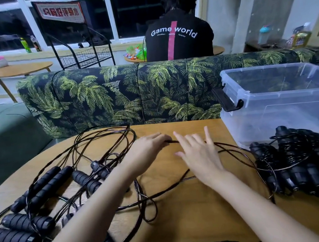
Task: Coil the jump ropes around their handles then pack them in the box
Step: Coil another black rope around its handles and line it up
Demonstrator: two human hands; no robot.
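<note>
- Left forearm [90, 216]: bare, enters at bottom left of frame, runs diagonally up-right toward centre.
- Left hand [148, 149]: centre of frame, back of hand up, wrist roughly straight.
- Left fingers curled forward, tips pinching thin dark rope [174, 141].
- Right forearm [250, 200]: bare, enters at bottom right, runs diagonally up-left toward centre.
- Right hand [198, 153]: just right of left hand, palm down, back toward camera.
- Right fingers [207, 135]: straight, spread apart, pointing to upper frame, uncurled.
- Right thumb [179, 154]: sticking out to the left.
- Hands near each other, fingertips nearly level; contact under right palm not visible.
- Slight blur on right fingertips.
</note>
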